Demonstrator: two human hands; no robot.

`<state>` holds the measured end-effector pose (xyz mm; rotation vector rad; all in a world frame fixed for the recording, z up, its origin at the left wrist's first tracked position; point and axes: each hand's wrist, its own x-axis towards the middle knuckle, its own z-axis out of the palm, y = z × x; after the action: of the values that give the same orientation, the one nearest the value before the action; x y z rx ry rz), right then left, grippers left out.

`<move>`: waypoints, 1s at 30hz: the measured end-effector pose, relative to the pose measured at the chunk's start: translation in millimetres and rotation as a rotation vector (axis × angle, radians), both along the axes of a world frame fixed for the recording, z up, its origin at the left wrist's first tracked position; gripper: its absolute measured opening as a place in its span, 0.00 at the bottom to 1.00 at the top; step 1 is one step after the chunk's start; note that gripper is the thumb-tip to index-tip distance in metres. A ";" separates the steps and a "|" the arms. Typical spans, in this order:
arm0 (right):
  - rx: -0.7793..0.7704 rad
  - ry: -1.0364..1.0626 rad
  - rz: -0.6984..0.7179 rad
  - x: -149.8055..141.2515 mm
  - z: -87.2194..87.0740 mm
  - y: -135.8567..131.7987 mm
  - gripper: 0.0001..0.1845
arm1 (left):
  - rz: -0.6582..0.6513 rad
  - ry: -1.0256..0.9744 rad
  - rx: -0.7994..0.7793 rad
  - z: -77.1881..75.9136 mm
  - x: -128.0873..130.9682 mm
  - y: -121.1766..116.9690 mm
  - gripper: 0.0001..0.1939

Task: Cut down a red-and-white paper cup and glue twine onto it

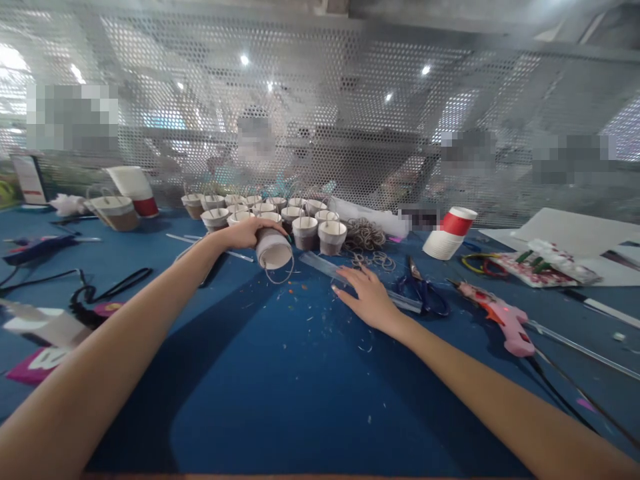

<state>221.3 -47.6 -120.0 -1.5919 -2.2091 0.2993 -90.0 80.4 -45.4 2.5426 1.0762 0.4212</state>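
My left hand point(249, 233) is closed round a small white paper cup bucket point(273, 251) with a thin wire handle, held tilted just above the blue table point(280, 393). Right behind it stand several similar little cup buckets point(305, 230) in rows. My right hand point(369, 298) lies flat and open on the table, fingers spread, its fingertips on a clear plastic ruler point(350, 277). Nothing is held in that hand.
Blue-handled scissors point(425, 293) and a pink glue gun point(503, 319) lie right of my right hand. A red-and-white paper cup point(449, 233) lies tipped, beside a coil of twine point(364, 235). Black cables point(95, 290) and another bucket point(116, 212) are at the left. A perforated metal screen point(350, 113) closes the table's far side.
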 end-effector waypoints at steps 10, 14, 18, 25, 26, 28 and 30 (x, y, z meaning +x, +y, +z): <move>-0.043 -0.200 -0.119 -1.2 2.5 -4.0 0.33 | 0.228 0.264 -0.145 -0.3 -2.5 -2.4 0.41; -0.027 -0.204 -0.121 -1.1 0.8 -2.9 0.32 | 0.255 0.309 -0.144 7.5 4.6 -8.0 0.41; -0.016 -0.208 -0.126 -1.1 -0.1 -2.8 0.32 | 0.296 0.391 -0.090 8.8 10.0 -8.5 0.40; -0.048 -0.210 -0.132 -1.9 2.8 -4.8 0.32 | 0.260 0.448 -0.042 8.2 9.2 -6.2 0.40; -0.049 -0.212 -0.135 -2.2 3.3 -5.0 0.32 | 0.263 0.459 -0.044 9.7 9.5 -7.4 0.39; -0.048 -0.212 -0.138 -2.7 3.9 -5.5 0.32 | 0.257 0.473 -0.025 12.8 11.0 -10.8 0.39; -0.046 -0.208 -0.145 -3.4 4.0 -6.2 0.31 | 0.235 0.487 0.024 15.0 13.8 -14.5 0.40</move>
<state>217.9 -53.8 -116.1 -1.8729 -2.2351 0.1493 -76.2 65.9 -30.4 2.6154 1.5547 -0.1465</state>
